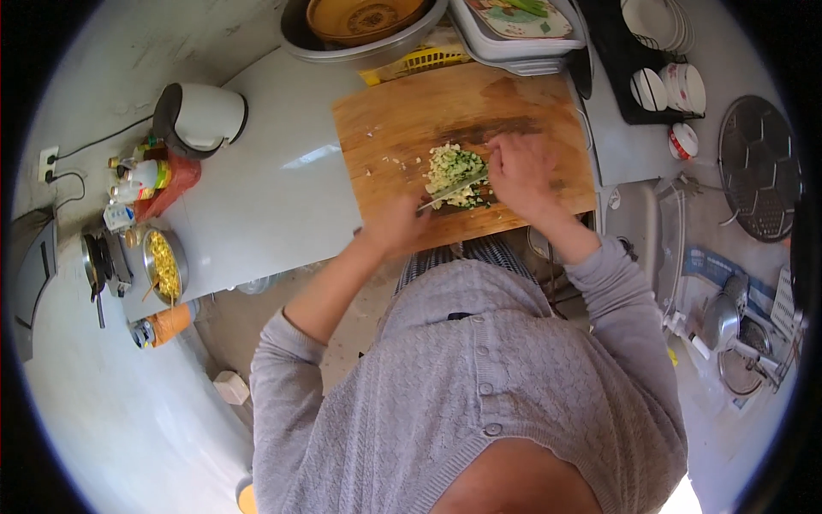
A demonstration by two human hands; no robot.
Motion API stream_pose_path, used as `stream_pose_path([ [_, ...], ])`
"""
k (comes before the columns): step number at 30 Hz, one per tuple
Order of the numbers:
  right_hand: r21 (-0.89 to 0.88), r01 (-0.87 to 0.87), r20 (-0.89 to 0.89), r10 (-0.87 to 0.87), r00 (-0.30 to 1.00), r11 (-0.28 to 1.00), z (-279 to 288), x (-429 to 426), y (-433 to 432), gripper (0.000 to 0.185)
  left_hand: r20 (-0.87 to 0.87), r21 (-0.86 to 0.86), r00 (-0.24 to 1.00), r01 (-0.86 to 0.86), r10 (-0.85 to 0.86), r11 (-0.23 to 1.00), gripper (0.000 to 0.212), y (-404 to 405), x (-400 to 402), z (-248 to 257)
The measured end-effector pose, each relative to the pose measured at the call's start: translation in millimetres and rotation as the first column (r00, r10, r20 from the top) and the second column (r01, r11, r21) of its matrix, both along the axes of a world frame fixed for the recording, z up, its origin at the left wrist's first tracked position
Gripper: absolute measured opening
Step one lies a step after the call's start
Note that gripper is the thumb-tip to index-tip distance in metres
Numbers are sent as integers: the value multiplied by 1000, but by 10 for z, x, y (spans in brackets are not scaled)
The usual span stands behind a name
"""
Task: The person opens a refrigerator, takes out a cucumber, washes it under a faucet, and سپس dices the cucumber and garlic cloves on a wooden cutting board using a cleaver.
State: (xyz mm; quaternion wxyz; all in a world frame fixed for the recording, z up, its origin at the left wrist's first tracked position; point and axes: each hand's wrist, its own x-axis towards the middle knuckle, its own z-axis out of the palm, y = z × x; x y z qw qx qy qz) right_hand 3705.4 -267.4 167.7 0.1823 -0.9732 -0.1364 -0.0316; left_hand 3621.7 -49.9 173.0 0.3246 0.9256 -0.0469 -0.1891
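A wooden cutting board (385, 141) lies at the counter's front edge. On it is a heap of finely chopped pale-green vegetable (453, 164), darker green at its near side. A kitchen knife (456, 188) slants across the heap, its blade seen nearly edge-on. My left hand (397, 225), slightly blurred, is closed at the knife's left end; a dark tip, apparently of the handle, shows behind it. At the blade's right end my right hand (523, 170) is curled, its fingers bent down beside the heap. Whether those fingers grip the blade is hidden.
Behind the board stand a metal basin (295, 48) with a brown bowl (369, 19), and a pale plastic tub (514, 48) bearing a plate. Left are a white appliance (205, 119), bottles (144, 173) and a bowl of yellow food (164, 263). A dish rack (623, 96) stands right.
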Motion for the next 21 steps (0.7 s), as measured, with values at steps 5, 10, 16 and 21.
stream_pose_path([
  [5, 136, 99, -136, -81, 987, 986, -342, -249, -164, 17, -116, 280, 964, 264, -241, 923, 23, -32, 343, 0],
  [10, 54, 342, -326, -307, 894, 938, -338, -173, -141, 29, -177, 477, 878, 471, -444, 742, 23, -49, 649, 94],
  [16, 119, 312, -405, -241, 882, 943, -244, -181, -77, 33, -99, 362, 870, 484, -483, 797, 25, 28, 843, -63],
  [21, -47, 260, -276, -263, 924, 964, -137, -136, 0, 33, -89, 426, 865, 481, -494, 766, 24, 80, 973, 34],
])
